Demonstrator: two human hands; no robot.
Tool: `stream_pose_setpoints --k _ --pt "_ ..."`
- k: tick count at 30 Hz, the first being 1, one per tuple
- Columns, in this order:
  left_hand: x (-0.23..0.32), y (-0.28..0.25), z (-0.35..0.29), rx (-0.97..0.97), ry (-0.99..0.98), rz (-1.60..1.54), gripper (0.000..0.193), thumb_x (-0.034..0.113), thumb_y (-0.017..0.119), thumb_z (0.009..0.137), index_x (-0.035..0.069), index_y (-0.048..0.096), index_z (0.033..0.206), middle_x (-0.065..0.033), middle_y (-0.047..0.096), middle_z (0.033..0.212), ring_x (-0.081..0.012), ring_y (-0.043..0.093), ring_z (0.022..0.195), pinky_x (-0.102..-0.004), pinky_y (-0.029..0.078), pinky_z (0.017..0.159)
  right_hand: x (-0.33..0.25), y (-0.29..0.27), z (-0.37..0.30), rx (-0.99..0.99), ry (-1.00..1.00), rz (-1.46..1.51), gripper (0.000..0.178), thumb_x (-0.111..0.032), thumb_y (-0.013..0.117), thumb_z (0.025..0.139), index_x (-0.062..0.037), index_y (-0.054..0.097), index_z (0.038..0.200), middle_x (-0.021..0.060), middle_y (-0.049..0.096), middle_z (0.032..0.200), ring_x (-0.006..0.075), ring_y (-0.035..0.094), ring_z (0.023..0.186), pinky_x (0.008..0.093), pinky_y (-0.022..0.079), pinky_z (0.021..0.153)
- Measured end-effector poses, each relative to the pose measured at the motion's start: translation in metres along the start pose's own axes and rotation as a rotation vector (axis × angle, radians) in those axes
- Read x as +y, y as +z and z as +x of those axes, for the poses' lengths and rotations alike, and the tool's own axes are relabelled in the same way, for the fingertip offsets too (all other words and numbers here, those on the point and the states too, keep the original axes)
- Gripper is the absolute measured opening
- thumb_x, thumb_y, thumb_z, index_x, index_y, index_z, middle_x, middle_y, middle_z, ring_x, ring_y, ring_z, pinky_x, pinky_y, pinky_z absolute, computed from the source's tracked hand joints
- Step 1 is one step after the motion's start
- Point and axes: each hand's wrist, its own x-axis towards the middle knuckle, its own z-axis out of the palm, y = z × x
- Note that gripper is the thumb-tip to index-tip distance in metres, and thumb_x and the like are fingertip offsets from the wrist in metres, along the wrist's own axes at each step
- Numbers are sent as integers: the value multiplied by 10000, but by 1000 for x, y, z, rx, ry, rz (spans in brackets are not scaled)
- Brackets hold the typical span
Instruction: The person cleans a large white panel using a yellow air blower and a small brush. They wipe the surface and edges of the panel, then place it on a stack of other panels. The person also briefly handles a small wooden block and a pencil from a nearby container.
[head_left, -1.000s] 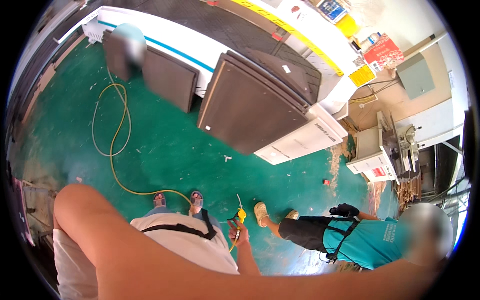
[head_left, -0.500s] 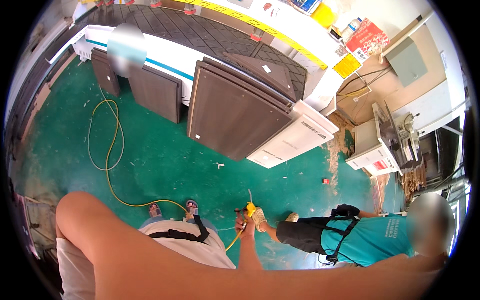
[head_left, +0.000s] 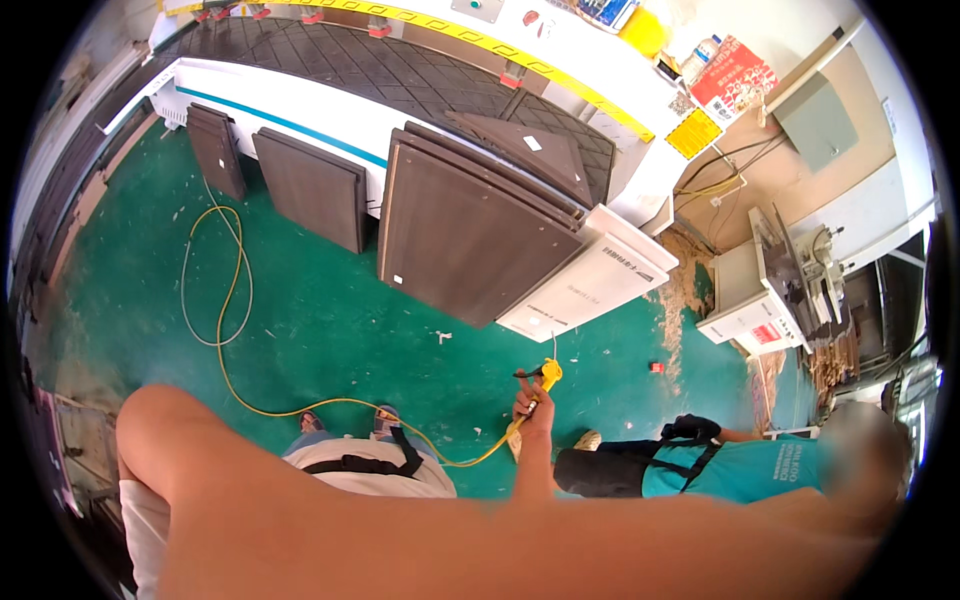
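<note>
My right hand (head_left: 533, 405) is closed around a yellow air blow gun (head_left: 551, 374), which has a dark lever and a thin nozzle. It is held out over the green floor, near the lower end of a white panel (head_left: 585, 285). From the gun a yellow air hose (head_left: 345, 402) runs left past my feet and loops on the floor. My left arm (head_left: 330, 530), bent at the elbow, crosses close in front along the lower edge. Its hand is out of view.
Dark brown panels (head_left: 470, 225) lean in stacks against a long white machine (head_left: 330, 145) with a dark bed. At the right stands a co-worker (head_left: 740, 465) in a teal shirt, close to my right hand. Beyond is a small white machine (head_left: 750, 300), with sawdust (head_left: 685, 300) beside it.
My right hand has moved right and farther out with the blow gun, drawing the near hose along. My left arm still crosses the lower edge, slightly shifted. The co-worker has shifted a little.
</note>
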Motion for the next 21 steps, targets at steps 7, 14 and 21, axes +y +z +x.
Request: stream_pose_setpoints --k 7,14,21 --pt "24 -36 -29 144 8 29 169 185 803 875 24 776 921 -313 595 1314 -371 644 1094 -468 497 941 28 54 -4 -133 142 -137 555 -105 557 976 -225 447 1507 102 562 1440 95 422 565 218 360 429" --pt "85 -86 -131 484 -135 8 179 197 815 875 29 784 929 -322 589 1341 -373 640 1108 -473 491 954 170 91 5 -142 561 -338 497 -82 572 972 -224 449 1432 149 585 1401 107 428 539 232 340 413" --pt "174 -116 -259 773 -111 34 190 209 828 876 33 791 936 -330 583 1368 -375 637 1121 -477 485 968 267 191 13 -384 772 -528 411 -310 478 1079 -252 459 1486 170 580 1406 106 417 536 223 325 408"
